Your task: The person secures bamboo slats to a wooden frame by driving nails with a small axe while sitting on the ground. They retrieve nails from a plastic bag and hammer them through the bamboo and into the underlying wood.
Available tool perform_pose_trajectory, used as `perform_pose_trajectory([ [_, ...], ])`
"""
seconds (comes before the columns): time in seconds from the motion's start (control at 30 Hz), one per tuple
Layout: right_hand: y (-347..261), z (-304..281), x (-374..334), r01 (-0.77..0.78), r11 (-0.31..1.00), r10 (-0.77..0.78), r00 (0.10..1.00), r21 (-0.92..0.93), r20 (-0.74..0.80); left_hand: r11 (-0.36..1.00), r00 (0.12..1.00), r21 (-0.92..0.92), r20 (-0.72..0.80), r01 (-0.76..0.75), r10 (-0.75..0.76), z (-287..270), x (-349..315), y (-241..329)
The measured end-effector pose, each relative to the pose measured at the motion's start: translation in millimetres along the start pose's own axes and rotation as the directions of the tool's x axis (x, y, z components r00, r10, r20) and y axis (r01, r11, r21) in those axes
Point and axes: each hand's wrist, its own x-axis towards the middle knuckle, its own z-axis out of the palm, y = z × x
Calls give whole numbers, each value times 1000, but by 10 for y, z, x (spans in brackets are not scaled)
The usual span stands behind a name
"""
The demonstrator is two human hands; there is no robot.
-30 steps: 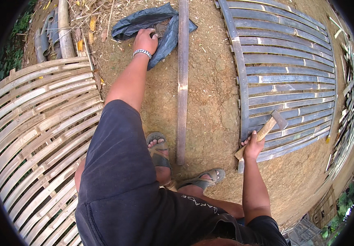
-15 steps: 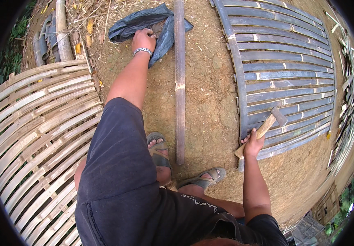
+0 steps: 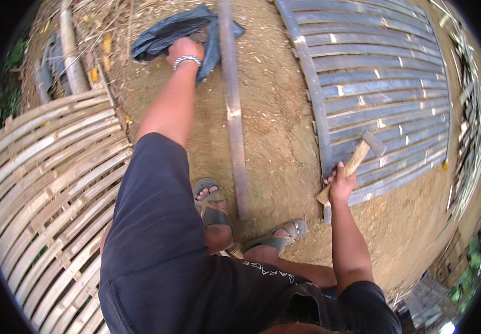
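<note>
My left hand [image 3: 186, 51] reaches into the opening of a dark blue-black plastic bag [image 3: 210, 58] lying on the dirt. Its fingers curl downward with the tips hidden, so what they pinch cannot be made out. A hatchet [image 3: 358, 157] with a pale wooden handle and grey metal head is in my right hand [image 3: 342, 183], fingers wrapped round the lower handle. The hatchet is over the near left corner of a slatted panel [image 3: 388, 92] of dark bamboo strips. Between my two hands lies a long brown bamboo strip [image 3: 234, 111], its far part passing by the bag.
At left lies another slatted panel [image 3: 51, 183] of paler bamboo. Beyond it are a bamboo pole [image 3: 72, 53] and grey curved pieces [image 3: 45, 78]. Thin split strips [image 3: 470, 133] are piled at far right. My sandalled feet [image 3: 214, 209] stand by the long strip's near end.
The whole view has shifted slightly, with the bag and long strip now farther left. My left hand sits deeper in the bag, its fingers less visible. The hatchet stays in my right hand.
</note>
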Motion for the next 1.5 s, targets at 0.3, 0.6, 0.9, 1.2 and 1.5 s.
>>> perform_pose_trajectory([
  [0.3,-114,41,-1,-46,998,45,999,-51,-23,990,971,-113,-235,-80,52,443,315,-331],
  [0.6,-139,37,-82,-29,999,28,999,-27,-36,803,944,-567,-331,-185,-17,300,461,-759],
  [0.9,-83,-49,-88,-38,999,39,999,27,-36,545,815,-666,-577,-509,54,-231,-845,120],
  [1.2,-56,-76,-87,-38,999,39,998,13,-58,456,680,-802,581,386,447,991,-3288,668],
  [1.5,-124,-56,-95,-75,997,74,997,-10,-37,435,756,-805,561,403,337,1212,-3542,914],
])
